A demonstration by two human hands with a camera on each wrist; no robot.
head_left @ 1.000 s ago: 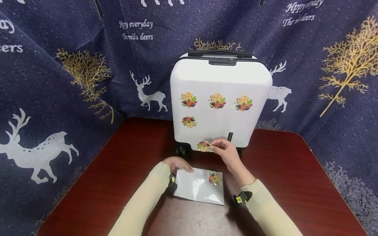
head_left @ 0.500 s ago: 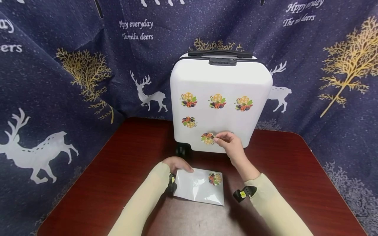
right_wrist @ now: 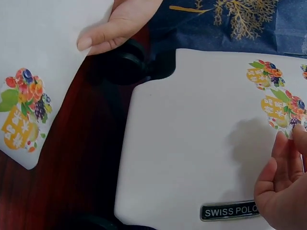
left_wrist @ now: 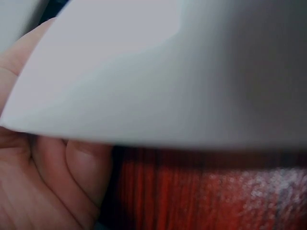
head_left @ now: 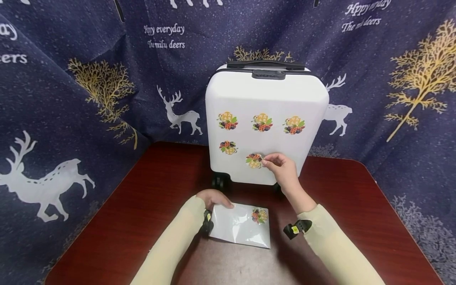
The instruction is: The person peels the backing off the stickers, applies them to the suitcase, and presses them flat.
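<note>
A fruit sticker is pinched at its right edge by my right hand, in front of the lower middle of a white suitcase. Whether the sticker touches the suitcase I cannot tell. My left hand grips the upper left corner of a glossy white sheet, thumb on top and curled fingers beneath. One fruit sticker remains on that sheet. Across the suitcase's upper face sit three stickers in a row, and another sticker is below the left one.
The suitcase stands on a dark red table, with a black handle on top and a wheel at lower left. A SWISS POLO badge is on its face. A blue deer-print cloth hangs behind.
My right hand has carried the sticker up and slightly right, from the suitcase's bottom edge to its lower middle. The left hand and the sheet have stayed in place.
</note>
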